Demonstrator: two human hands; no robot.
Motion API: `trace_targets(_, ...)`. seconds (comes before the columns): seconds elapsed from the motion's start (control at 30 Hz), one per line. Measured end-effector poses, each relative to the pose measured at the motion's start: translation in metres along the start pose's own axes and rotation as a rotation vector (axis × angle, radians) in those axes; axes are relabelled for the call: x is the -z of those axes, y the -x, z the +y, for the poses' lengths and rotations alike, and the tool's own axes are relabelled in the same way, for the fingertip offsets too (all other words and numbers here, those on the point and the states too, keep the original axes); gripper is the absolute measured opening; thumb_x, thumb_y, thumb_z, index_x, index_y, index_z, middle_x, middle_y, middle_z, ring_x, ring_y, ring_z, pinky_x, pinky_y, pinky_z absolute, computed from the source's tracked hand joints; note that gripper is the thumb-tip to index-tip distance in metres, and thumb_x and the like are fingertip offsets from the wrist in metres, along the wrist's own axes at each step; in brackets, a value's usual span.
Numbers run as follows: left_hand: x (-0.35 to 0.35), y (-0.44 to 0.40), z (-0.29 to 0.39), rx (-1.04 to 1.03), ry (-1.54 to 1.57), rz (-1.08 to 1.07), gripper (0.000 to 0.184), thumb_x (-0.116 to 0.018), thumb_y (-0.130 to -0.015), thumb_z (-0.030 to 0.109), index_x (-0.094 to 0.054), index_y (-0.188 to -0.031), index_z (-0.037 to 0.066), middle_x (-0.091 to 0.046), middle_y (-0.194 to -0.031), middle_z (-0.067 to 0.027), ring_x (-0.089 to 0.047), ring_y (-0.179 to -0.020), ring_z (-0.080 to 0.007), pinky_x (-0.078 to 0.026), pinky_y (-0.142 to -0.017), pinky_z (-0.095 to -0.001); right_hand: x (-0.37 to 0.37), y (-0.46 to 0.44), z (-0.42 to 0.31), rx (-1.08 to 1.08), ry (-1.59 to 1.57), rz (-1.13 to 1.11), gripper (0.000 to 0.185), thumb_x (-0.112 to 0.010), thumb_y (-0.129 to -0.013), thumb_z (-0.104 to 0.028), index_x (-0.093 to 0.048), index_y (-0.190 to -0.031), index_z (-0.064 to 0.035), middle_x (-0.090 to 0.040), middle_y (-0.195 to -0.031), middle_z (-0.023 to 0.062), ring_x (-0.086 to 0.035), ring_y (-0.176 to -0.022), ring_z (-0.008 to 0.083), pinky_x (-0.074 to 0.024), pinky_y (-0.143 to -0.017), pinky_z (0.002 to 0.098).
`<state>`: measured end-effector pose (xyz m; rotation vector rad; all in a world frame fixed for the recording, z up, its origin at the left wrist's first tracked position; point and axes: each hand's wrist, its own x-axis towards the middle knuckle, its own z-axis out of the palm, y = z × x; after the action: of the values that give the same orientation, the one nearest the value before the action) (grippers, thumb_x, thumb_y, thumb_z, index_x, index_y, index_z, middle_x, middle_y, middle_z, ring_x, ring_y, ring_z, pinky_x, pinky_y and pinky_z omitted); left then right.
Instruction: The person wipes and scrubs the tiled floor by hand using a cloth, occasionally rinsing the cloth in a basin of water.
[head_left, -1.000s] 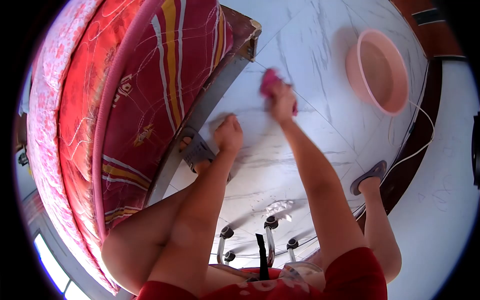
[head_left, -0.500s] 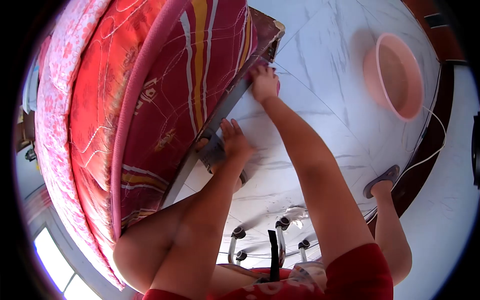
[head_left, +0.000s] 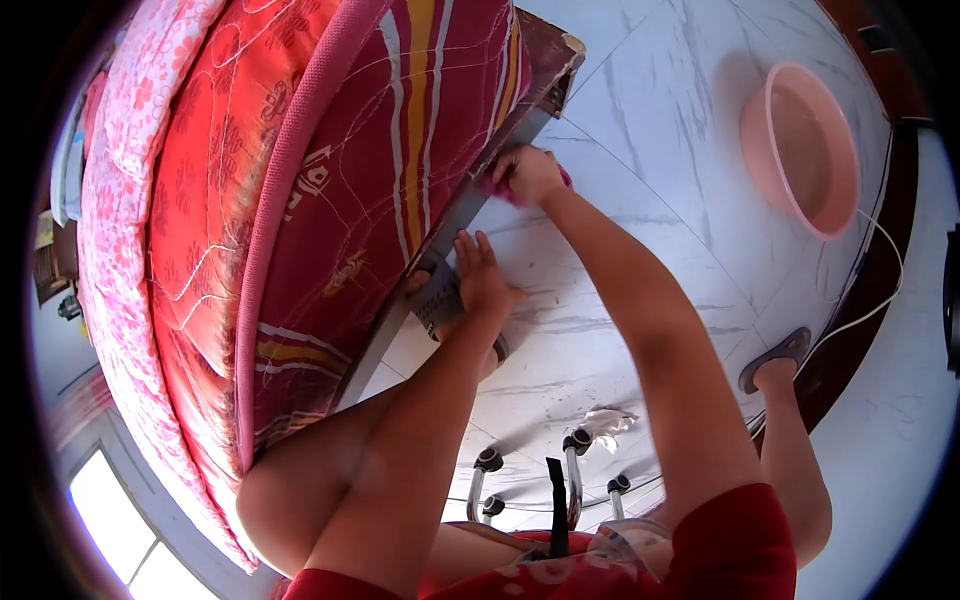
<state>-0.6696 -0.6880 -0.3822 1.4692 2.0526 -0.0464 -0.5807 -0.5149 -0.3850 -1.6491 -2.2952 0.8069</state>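
My right hand [head_left: 530,177] is closed around a magenta cloth [head_left: 508,190], pressed against the side of the grey bed rail [head_left: 462,216] near its far end. Part of the cloth sticks out on both sides of the hand. My left hand [head_left: 483,275] is close to the same rail, fingers stretched out and a little apart, with nothing in it. Whether its fingertips touch the rail I cannot tell. Below it is my foot in a grey slipper [head_left: 437,297], partly hidden by the hand and forearm.
A mattress with a striped dark red cover [head_left: 400,130] and quilts lies on the bed at left. A pink basin [head_left: 850,175] stands on the marble-patterned floor [head_left: 660,180] at right, beside a white cable [head_left: 893,262]. Chair casters [head_left: 577,441] and crumpled plastic [head_left: 608,424] are near me.
My right hand has slid with the cloth along the bed rail, away from the far corner and towards me. My left hand stays in about the same place; the view has shifted slightly.
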Motion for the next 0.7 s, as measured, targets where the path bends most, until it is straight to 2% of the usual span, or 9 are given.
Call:
trace_targets(0.03,0.000,0.000,0.001,0.005,0.008,0.008,0.122,-0.087,-0.049,0.027,-0.013,-0.141,-0.002,-0.004,-0.148,-0.0264,-0.006,-0.138,-0.0365,-0.014,-0.112,-0.0347,0.006,0.001,-0.001,0.047,-0.084,-0.323,0.030,-0.060,-0.068,-0.007,-0.066,-0.096,-0.0165,-0.058,-0.109,0.0021,-0.047,-0.109,0.0259,-0.0350,-0.087,0.0439)
trace_targets(0.1,-0.001,0.000,0.002,-0.001,0.013,0.018,0.122,-0.087,-0.049,0.026,-0.013,-0.141,-0.002,-0.004,-0.148,-0.0261,-0.006,-0.138,-0.0362,-0.014,-0.112,-0.0342,0.002,0.004,0.006,0.113,-0.063,-0.103,0.029,-0.061,-0.068,-0.008,-0.066,-0.095,-0.0170,-0.058,-0.111,0.0009,-0.048,-0.108,0.0264,-0.0354,-0.087,0.0433)
trace_targets(0.2,-0.002,0.001,0.001,-0.003,0.002,0.011,0.122,-0.087,-0.048,0.026,-0.013,-0.141,-0.002,-0.004,-0.148,-0.0260,-0.006,-0.139,-0.0358,-0.014,-0.112,-0.0334,-0.012,-0.004,0.012,-0.124,-0.012,0.506,0.033,-0.060,-0.071,-0.009,-0.065,-0.100,-0.0219,-0.056,-0.115,-0.0013,-0.046,-0.110,0.0282,-0.0355,-0.088,0.0476)
trace_targets(0.3,0.002,0.000,0.003,0.007,-0.001,-0.002,0.122,-0.087,-0.049,0.025,-0.013,-0.141,-0.002,-0.003,-0.148,-0.0261,-0.005,-0.139,-0.0356,-0.014,-0.112,-0.0328,-0.017,-0.005,0.028,0.029,0.020,0.248,0.030,-0.058,-0.072,-0.008,-0.068,-0.097,-0.0222,-0.060,-0.108,-0.0009,-0.050,-0.106,0.0260,-0.0365,-0.087,0.0471)
trace_targets(0.33,0.002,0.000,0.004,0.020,0.000,-0.011,0.122,-0.087,-0.049,0.025,-0.012,-0.141,-0.002,-0.003,-0.148,-0.0261,-0.005,-0.139,-0.0356,-0.014,-0.112,-0.0325,0.001,-0.015,0.030,0.001,-0.253,-0.219,0.025,-0.056,-0.072,-0.008,-0.070,-0.088,-0.0215,-0.065,-0.096,-0.0015,-0.054,-0.101,0.0227,-0.0382,-0.087,0.0448)
trace_targets(0.43,0.000,0.001,0.006,0.020,0.002,0.002,0.122,-0.087,-0.049,0.026,-0.012,-0.141,-0.002,-0.002,-0.148,-0.0261,-0.005,-0.139,-0.0356,-0.014,-0.112,-0.0327,0.023,-0.008,0.013,-0.035,-0.097,0.033,0.022,-0.056,-0.071,-0.007,-0.071,-0.080,-0.0206,-0.066,-0.085,-0.0016,-0.057,-0.095,0.0204,-0.0385,-0.089,0.0432)
trace_targets(0.57,0.001,0.001,0.002,0.008,-0.010,0.005,0.123,-0.087,-0.049,0.028,-0.012,-0.142,-0.002,-0.002,-0.148,-0.0259,-0.005,-0.139,-0.0356,-0.014,-0.112,-0.0326,-0.020,-0.009,0.027,-0.055,0.041,0.409,0.026,-0.060,-0.070,-0.010,-0.069,-0.091,-0.0223,-0.059,-0.110,-0.0017,-0.049,-0.108,0.0229,-0.0362,-0.086,0.0450)
trace_targets(0.63,0.001,0.001,0.004,0.004,-0.026,-0.001,0.123,-0.087,-0.049,0.029,-0.012,-0.142,-0.002,-0.002,-0.148,-0.0260,-0.006,-0.139,-0.0356,-0.014,-0.112,-0.0326,-0.035,0.007,0.032,0.020,0.110,0.340,0.028,-0.061,-0.070,-0.012,-0.067,-0.095,-0.0225,-0.054,-0.117,-0.0032,-0.044,-0.114,0.0231,-0.0356,-0.085,0.0450)
trace_targets(0.7,0.000,0.000,0.003,0.008,-0.026,-0.008,0.123,-0.087,-0.049,0.029,-0.012,-0.142,-0.002,-0.002,-0.148,-0.0260,-0.006,-0.139,-0.0355,-0.013,-0.112,-0.0327,-0.040,0.037,0.036,0.395,0.042,0.112,0.026,-0.061,-0.070,-0.013,-0.068,-0.093,-0.0223,-0.056,-0.112,-0.0032,-0.045,-0.113,0.0216,-0.0342,-0.087,0.0445)
